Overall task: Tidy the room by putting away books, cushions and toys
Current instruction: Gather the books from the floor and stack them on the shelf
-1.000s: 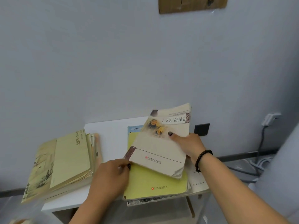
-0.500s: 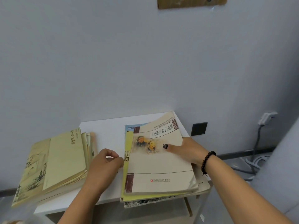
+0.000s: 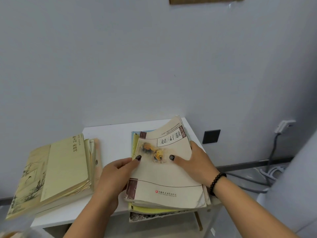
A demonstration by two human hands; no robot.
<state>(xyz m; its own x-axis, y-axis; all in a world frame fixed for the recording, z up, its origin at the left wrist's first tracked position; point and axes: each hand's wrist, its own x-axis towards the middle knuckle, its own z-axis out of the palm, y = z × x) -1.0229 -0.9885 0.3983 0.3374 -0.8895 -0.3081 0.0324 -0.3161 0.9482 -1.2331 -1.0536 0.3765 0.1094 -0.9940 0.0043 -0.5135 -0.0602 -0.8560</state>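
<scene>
A beige paperback (image 3: 164, 179) with two painted faces on its cover lies on top of a stack with a yellow book (image 3: 154, 210) beneath it, on the right half of a small white table (image 3: 113, 134). My left hand (image 3: 115, 177) grips the stack's left edge, thumb on the cover. My right hand (image 3: 197, 162) holds the right edge, thumb pressed on the cover and fingers round the side. A second pile of pale green books (image 3: 56, 170) lies on the table's left half, hanging over its edge.
The table stands against a pale wall. A black wall plate (image 3: 211, 136) is low on the wall to the right, with a white plug (image 3: 283, 126) and grey cables (image 3: 257, 179) on the floor beyond. A grey upholstered edge (image 3: 298, 194) fills the right side.
The beige paperback, held tilted above the stack a second ago, has been laid flat on it. My left hand has moved back onto the stack's left edge and both hands now hold the stack's sides.
</scene>
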